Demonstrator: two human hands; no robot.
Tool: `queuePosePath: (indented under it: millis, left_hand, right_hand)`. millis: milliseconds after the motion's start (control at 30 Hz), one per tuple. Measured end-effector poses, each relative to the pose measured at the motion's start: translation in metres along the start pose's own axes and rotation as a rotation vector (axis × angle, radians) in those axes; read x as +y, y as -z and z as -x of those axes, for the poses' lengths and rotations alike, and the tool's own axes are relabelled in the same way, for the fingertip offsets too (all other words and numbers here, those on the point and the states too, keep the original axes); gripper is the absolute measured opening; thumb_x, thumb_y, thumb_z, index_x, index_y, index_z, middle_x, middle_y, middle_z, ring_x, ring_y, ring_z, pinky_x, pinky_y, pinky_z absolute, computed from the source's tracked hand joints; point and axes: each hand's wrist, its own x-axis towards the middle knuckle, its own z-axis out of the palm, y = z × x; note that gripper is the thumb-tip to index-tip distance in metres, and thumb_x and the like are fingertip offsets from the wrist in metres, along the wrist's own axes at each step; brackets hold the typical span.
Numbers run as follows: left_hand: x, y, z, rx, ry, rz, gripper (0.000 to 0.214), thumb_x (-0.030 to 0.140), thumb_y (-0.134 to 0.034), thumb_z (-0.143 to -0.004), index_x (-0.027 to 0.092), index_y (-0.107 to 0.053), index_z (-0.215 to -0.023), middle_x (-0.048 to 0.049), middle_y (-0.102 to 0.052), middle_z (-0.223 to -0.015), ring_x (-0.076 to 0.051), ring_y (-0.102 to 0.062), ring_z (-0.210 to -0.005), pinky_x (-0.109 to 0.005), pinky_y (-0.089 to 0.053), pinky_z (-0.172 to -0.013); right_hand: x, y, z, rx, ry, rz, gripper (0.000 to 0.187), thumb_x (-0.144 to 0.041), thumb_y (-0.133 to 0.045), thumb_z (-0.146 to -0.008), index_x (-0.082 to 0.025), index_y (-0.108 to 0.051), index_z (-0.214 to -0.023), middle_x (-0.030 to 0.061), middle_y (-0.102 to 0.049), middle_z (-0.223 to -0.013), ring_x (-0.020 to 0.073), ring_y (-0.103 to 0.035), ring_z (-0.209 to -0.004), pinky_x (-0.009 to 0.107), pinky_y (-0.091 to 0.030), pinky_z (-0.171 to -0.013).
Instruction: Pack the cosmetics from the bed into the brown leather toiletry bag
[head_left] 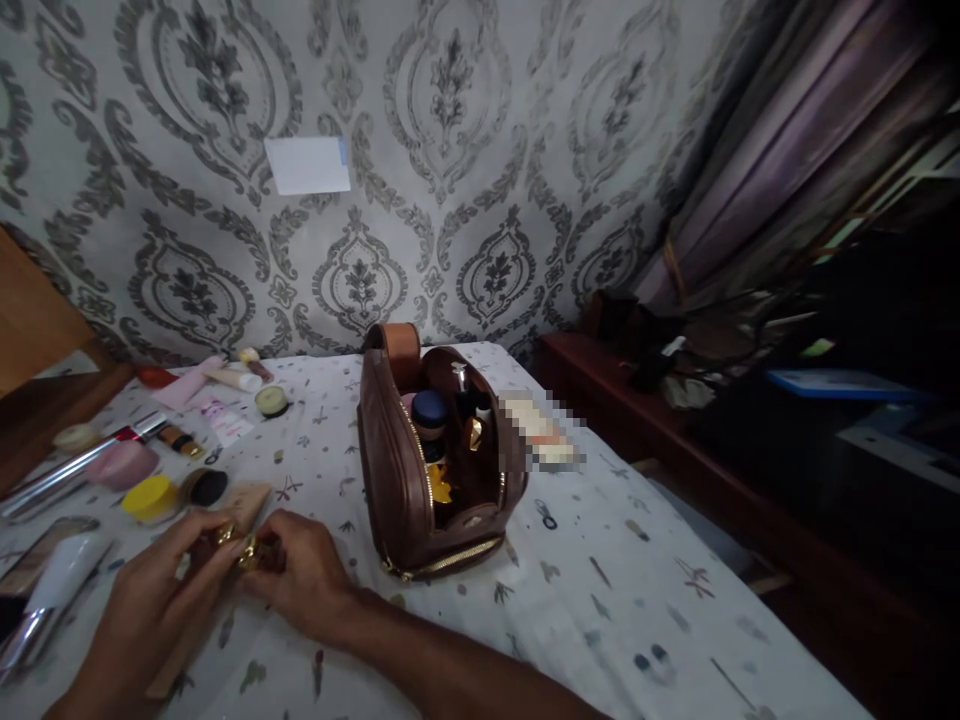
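Note:
My left hand [150, 600] and my right hand [304, 575] meet at the lower left over the patterned tablecloth [600, 600]. Both are closed round a small gold-coloured object [244, 550] pinched between their fingertips; I cannot make out what it is. A light wooden board [247, 500] lies under and just beyond the fingers. To the right stands an open brown zip cosmetic bag [405, 470], upright, holding a blue-capped jar [430, 410] and several small bottles.
Cosmetics lie scattered at the left: a yellow round pot [150, 497], a black sponge [208, 487], a pink item [124, 464], tubes and a silver pen-like stick [67, 470]. A dark wooden bench [675, 440] and curtains stand at the right beyond the table's edge.

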Motion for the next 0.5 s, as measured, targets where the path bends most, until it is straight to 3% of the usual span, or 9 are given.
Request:
queuePosePath:
  millis: [133, 233, 367, 500]
  left_hand:
    - [-0.007, 0.001, -0.002, -0.015, -0.077, 0.001, 0.025, 0.061, -0.055, -0.082, 0.046, -0.064, -0.1, 0.0093, -0.074, -0.097, -0.026, -0.07, -0.086, -0.039, -0.06, -0.07]
    - [-0.012, 0.002, -0.002, -0.042, -0.126, 0.004, 0.025, 0.054, -0.053, -0.084, 0.054, -0.061, -0.109, 0.0114, -0.072, -0.108, -0.029, -0.069, -0.097, -0.047, -0.059, -0.081]
    - [-0.021, 0.001, 0.0, -0.044, -0.113, -0.001, 0.028, 0.055, -0.055, -0.083, 0.056, -0.06, -0.11, 0.0111, -0.073, -0.11, -0.03, -0.07, -0.096, -0.048, -0.059, -0.079]
    - [-0.032, -0.005, 0.004, -0.036, -0.081, -0.018, 0.029, 0.057, -0.055, -0.084, 0.05, -0.06, -0.111, 0.0073, -0.072, -0.111, -0.031, -0.068, -0.099, -0.05, -0.058, -0.081]
  right_hand:
    - [-0.001, 0.001, -0.001, -0.019, -0.01, 0.028, 0.02, -0.011, -0.075, -0.066, -0.021, -0.068, -0.082, -0.0064, -0.06, -0.073, 0.0116, -0.05, -0.063, 0.021, -0.041, -0.064]
    - [-0.004, 0.002, -0.002, -0.022, -0.007, 0.038, 0.016, -0.012, -0.074, -0.068, -0.021, -0.068, -0.08, -0.0066, -0.058, -0.07, 0.0112, -0.049, -0.061, 0.021, -0.038, -0.061]
    - [-0.005, 0.002, -0.002, -0.024, 0.002, 0.056, 0.016, -0.013, -0.075, -0.068, -0.021, -0.07, -0.081, -0.0058, -0.061, -0.071, 0.012, -0.051, -0.063, 0.021, -0.038, -0.061]
    - [-0.004, 0.002, -0.002, -0.032, 0.004, 0.046, 0.023, -0.011, -0.076, -0.068, -0.021, -0.072, -0.088, -0.0051, -0.064, -0.075, 0.0118, -0.052, -0.064, 0.02, -0.038, -0.062]
